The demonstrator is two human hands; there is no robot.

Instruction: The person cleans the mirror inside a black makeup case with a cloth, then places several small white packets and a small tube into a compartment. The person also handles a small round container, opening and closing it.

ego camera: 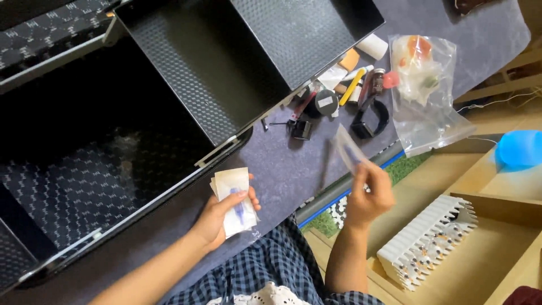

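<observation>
From the head camera, we see our left hand (221,217) at lower centre of the frame, closed around a small stack of pale sachets (234,199). The stack stands upright in the grip, with its long axis running from the palm up towards the top of the frame. Our right hand (368,195) is right of centre, raised a little higher, pinching a thin clear packet (350,149) between thumb and fingers. The packet is blurred; it slants up and leftward from the fingertips towards the clutter above. The two hands are apart, the sachets lying left of the packet.

Above the right hand, a heap of small items (339,96) sits on the grey mat (282,169): tubes, a dark round lid and a black strap. A clear plastic bag (426,85) lies at upper right. An open black case (214,73) fills the upper left. A white ribbed rack (426,240) stands at lower right.
</observation>
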